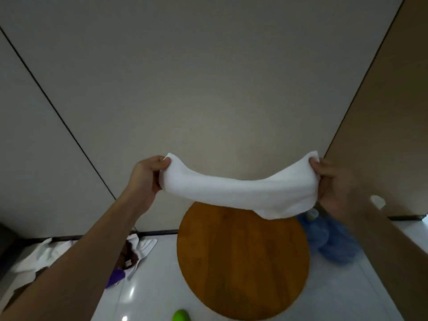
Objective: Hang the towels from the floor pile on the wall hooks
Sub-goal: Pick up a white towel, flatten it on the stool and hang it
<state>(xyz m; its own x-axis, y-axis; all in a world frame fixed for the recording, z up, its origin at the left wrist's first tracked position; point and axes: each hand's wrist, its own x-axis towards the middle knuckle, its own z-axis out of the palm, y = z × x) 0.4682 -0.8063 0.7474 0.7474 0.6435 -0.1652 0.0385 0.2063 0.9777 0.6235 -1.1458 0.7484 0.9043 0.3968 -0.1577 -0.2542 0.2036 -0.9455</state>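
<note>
A white towel (238, 193) is stretched between my two hands in front of the grey wall, sagging a little in the middle. My left hand (146, 174) pinches its left end, and my right hand (333, 181) grips its right end. On the floor at the lower left lies the pile of white towels (41, 258), partly hidden by my left forearm. No wall hook shows in this view.
A round wooden stool (240, 260) stands directly below the towel. Blue water bottles (324, 237) lie to its right by a brown panel (382, 112). A purple item (115, 276) and a green object (181, 315) sit on the glossy white floor.
</note>
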